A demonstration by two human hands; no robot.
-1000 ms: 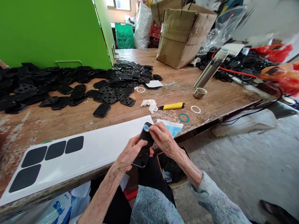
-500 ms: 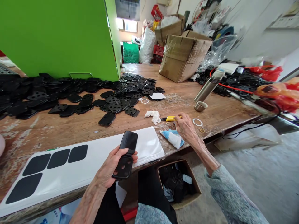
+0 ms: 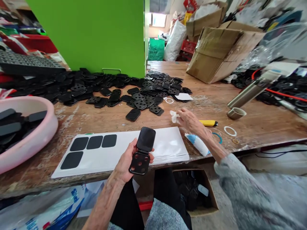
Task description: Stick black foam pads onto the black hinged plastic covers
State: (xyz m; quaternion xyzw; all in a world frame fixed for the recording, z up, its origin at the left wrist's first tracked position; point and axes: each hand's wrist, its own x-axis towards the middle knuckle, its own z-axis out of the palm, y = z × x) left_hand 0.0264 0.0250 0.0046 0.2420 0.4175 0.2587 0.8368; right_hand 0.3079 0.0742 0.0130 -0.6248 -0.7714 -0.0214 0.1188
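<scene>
My left hand grips a black hinged compact case, opened out over the table's front edge. Its upper half is smooth and glossy; the lower half has several round holes. My right hand reaches over the table, with its fingertips closed on a crumpled white tissue. Partly behind that wrist lies a yellow utility knife. A blue-and-white wad rests below the right forearm. Left of the case, several black rounded squares are stuck on a white sheet.
Many black case parts are heaped before a green panel. A pink basin of black pieces stands left. On the right are a steel flask, its cup and a cardboard box. An open carton sits below the table.
My right hand has left the yellow knife and moved left to the tissue. My left hand still holds the case, now tilted differently. The view has swung left, bringing the pink basin in.
</scene>
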